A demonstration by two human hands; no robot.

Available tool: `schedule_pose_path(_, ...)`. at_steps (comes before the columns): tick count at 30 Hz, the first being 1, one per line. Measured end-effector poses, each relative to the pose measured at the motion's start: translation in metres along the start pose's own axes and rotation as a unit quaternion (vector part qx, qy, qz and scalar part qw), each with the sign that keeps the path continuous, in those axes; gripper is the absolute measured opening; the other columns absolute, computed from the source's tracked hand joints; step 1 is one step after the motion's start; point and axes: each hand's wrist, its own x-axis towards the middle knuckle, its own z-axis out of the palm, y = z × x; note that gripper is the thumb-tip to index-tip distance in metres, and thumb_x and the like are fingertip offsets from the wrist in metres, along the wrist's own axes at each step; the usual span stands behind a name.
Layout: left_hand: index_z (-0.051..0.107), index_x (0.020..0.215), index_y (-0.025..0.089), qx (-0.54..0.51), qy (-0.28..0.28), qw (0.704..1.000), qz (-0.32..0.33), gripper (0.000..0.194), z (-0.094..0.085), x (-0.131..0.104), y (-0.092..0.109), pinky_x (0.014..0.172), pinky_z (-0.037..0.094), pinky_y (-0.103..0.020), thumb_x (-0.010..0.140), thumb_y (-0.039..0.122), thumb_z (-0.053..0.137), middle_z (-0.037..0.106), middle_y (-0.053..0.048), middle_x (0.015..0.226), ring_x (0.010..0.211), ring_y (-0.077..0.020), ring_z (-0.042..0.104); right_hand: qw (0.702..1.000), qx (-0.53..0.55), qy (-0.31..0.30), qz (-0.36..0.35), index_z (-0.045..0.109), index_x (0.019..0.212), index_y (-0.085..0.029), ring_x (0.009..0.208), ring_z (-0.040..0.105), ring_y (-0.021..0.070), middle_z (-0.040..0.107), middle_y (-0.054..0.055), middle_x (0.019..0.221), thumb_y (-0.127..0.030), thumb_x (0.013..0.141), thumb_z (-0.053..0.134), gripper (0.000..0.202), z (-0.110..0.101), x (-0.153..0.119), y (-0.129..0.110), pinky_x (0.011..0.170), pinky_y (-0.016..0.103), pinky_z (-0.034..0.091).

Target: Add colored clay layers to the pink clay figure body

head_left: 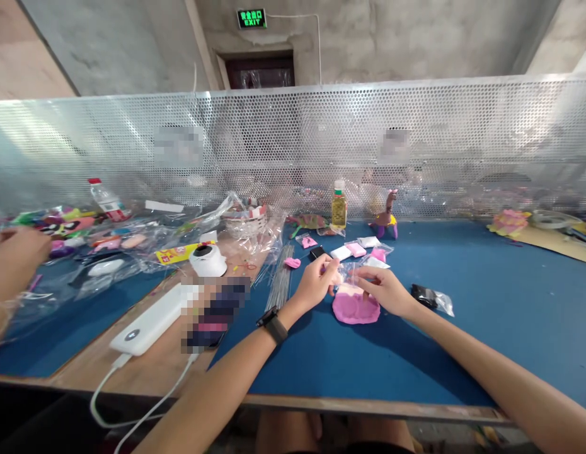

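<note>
Head view, centre-right: left hand [320, 280] and right hand [382, 289], fingers closed on a small clear plastic bag [350, 273], contents probably pale pink clay; flat purple-pink clay slab [356, 309] just below, on blue surface [321, 369]. Lower left: white power bank [154, 320].

The surface [463, 359] is covered in blue on both sides of a bare wooden strip [85, 361], with a wooden near edge. On the strip lie a white power bank [151, 325], a partly blurred phone [220, 312], a white rounded device [208, 260] and, farther off, a basket [246, 224]. Bagged colourful pieces [108, 243] and a red-capped bottle [108, 202] crowd the left. Right of the strip are thin rods [280, 284], a pink-purple slab [356, 310], small packets [341, 253], a bottle of yellow liquid [339, 209] and a long-necked figure [384, 221]. A black packet [424, 295] lies right of the slab; brown card [552, 243] lies far right.
</note>
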Motion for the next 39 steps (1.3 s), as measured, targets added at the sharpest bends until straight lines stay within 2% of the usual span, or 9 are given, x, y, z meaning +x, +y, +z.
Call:
schedule_pose_path(5, 0.049, 0.081, 0.021, -0.031, -0.011, 0.999, 0.002, 0.044, 0.008, -0.004, 0.005, 0.050, 0.045, -0.023, 0.094, 0.063, 0.053, 0.055, 0.004, 0.058, 0.047, -0.0125, 0.056, 0.999, 0.016, -0.024, 0.034, 0.081, 0.102, -0.018, 0.042, 0.045, 0.0101, 0.058, -0.003, 0.054, -0.058, 0.079, 0.075, 0.047, 0.004, -0.002, 0.000, 0.041, 0.023, 0.035)
schedule_pose_path(10, 0.048, 0.082, 0.021, -0.115, -0.009, 0.993, -0.031, 0.047, 0.015, -0.004, 0.008, 0.056, 0.054, -0.029, 0.090, 0.067, 0.057, 0.051, 0.005, 0.060, 0.052, -0.0137, 0.057, 1.000, 0.003, -0.004, 0.029, 0.082, 0.104, -0.016, 0.041, 0.032, 0.0083, 0.045, -0.005, 0.045, -0.055, 0.080, 0.072, 0.047, 0.007, -0.003, -0.002, 0.041, 0.023, 0.028)
schedule_pose_path(14, 0.054, 0.079, 0.017, -0.153, -0.053, 0.983, -0.088, 0.051, 0.013, 0.001, 0.006, 0.066, 0.058, -0.032, 0.077, 0.065, 0.072, 0.057, 0.001, 0.074, 0.062, -0.0129, 0.060, 0.998, -0.025, 0.059, -0.007, 0.080, 0.110, -0.016, 0.045, 0.035, 0.0099, 0.045, -0.005, 0.047, -0.051, 0.085, 0.067, 0.045, -0.001, 0.001, 0.000, 0.043, 0.023, 0.031)
schedule_pose_path(18, 0.065, 0.085, 0.013, -0.151, -0.052, 0.984, -0.081, 0.052, 0.010, 0.003, 0.003, 0.072, 0.058, -0.033, 0.071, 0.060, 0.079, 0.064, -0.004, 0.082, 0.073, -0.0157, 0.061, 0.999, -0.020, 0.033, -0.006, 0.078, 0.112, -0.018, 0.047, 0.041, 0.0112, 0.052, -0.004, 0.052, -0.052, 0.087, 0.067, 0.044, -0.008, 0.004, 0.005, 0.047, 0.024, 0.036)
schedule_pose_path(22, 0.068, 0.093, 0.012, -0.150, -0.057, 0.985, -0.068, 0.052, 0.012, 0.001, 0.002, 0.074, 0.058, -0.033, 0.073, 0.058, 0.081, 0.067, -0.005, 0.085, 0.075, -0.0162, 0.063, 1.000, -0.012, -0.002, -0.003, 0.078, 0.090, -0.017, 0.048, 0.044, 0.0110, 0.063, 0.000, 0.062, -0.058, 0.084, 0.070, 0.042, -0.007, 0.002, 0.002, 0.047, 0.025, 0.037)
schedule_pose_path(27, 0.064, 0.087, 0.013, -0.153, -0.070, 0.984, -0.052, 0.049, 0.013, -0.002, 0.004, 0.071, 0.056, -0.030, 0.074, 0.057, 0.081, 0.066, -0.004, 0.080, 0.071, -0.0157, 0.064, 0.999, -0.033, 0.001, -0.012, 0.072, 0.075, -0.017, 0.048, 0.042, 0.0104, 0.050, -0.004, 0.050, -0.060, 0.085, 0.070, 0.044, -0.009, 0.001, -0.005, 0.049, 0.024, 0.033)
schedule_pose_path(31, 0.065, 0.090, 0.014, -0.152, -0.072, 0.985, -0.039, 0.044, 0.012, -0.001, 0.010, 0.069, 0.053, -0.028, 0.078, 0.054, 0.079, 0.068, -0.005, 0.081, 0.071, -0.0158, 0.063, 0.998, -0.054, 0.018, -0.034, 0.070, 0.069, -0.017, 0.049, 0.044, 0.0111, 0.052, -0.003, 0.050, -0.057, 0.085, 0.070, 0.044, -0.014, 0.002, -0.006, 0.049, 0.025, 0.033)
schedule_pose_path(35, 0.063, 0.081, 0.016, -0.135, -0.029, 0.990, -0.019, 0.034, 0.010, 0.003, 0.010, 0.064, 0.046, -0.025, 0.084, 0.049, 0.072, 0.062, -0.001, 0.070, 0.064, -0.0132, 0.056, 0.997, -0.044, 0.038, -0.040, 0.067, 0.072, -0.019, 0.046, 0.046, 0.0114, 0.055, -0.003, 0.050, -0.058, 0.089, 0.066, 0.042, -0.017, 0.003, -0.008, 0.047, 0.025, 0.035)
schedule_pose_path(39, 0.056, 0.070, 0.020, -0.128, 0.091, 0.986, -0.052, 0.029, -0.002, 0.012, -0.001, 0.063, 0.045, -0.026, 0.088, 0.042, 0.061, 0.056, 0.000, 0.067, 0.064, -0.0141, 0.053, 0.997, -0.011, 0.066, -0.024, 0.068, 0.085, -0.019, 0.043, 0.050, 0.0104, 0.071, 0.002, 0.069, -0.065, 0.087, 0.065, 0.045, -0.021, 0.006, -0.006, 0.044, 0.025, 0.039)
